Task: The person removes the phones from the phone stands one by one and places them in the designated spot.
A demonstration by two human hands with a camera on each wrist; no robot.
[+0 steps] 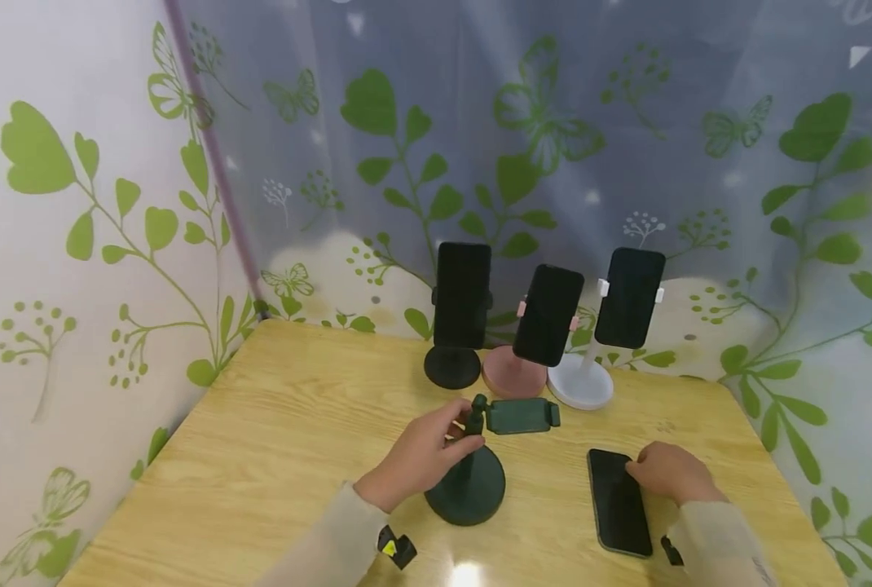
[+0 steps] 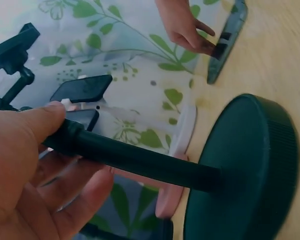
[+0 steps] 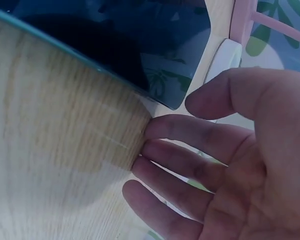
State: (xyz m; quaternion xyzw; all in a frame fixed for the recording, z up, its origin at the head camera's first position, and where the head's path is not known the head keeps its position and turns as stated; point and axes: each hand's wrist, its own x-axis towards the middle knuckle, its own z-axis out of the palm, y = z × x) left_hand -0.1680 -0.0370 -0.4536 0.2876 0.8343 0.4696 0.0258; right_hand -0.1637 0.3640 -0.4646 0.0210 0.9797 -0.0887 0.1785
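A dark green phone stand (image 1: 465,493) stands upright on the table, its round base flat and its empty clamp (image 1: 520,416) pointing right. My left hand (image 1: 424,452) holds the top of its pole (image 2: 135,157), thumb on one side and fingers round the other. To the right a black phone (image 1: 619,505) lies face up on the wood. At that phone's upper right corner is my right hand (image 1: 672,471). In the right wrist view, the thumb (image 3: 210,100) is by the corner and the loosely bent fingers (image 3: 190,135) lie beside the phone's edge.
Behind stand three more holders, each with a phone: a black stand (image 1: 452,368), a pink stand (image 1: 513,373) and a white stand (image 1: 581,381). They are close to the patterned curtain (image 1: 407,187) along the back of the wooden table (image 1: 297,424).
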